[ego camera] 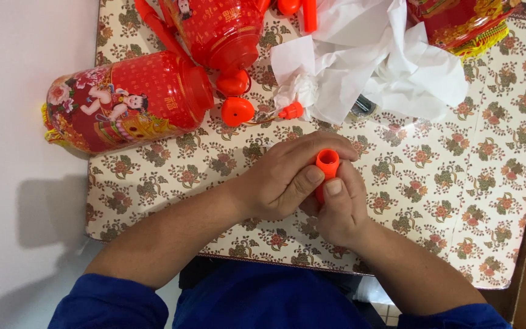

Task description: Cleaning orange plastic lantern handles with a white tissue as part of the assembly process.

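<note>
Holding one orange plastic tube (327,167), both hands, left (281,180) and right (339,210), grip it; its open end points to 12 o'clock.

Blue sleeves; bare forearms

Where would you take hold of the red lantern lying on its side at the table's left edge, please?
Grip the red lantern around its middle, coming from above. It lies on its side, so the rounded body faces up, and its right end has heart-shaped orange pieces close by.
</note>
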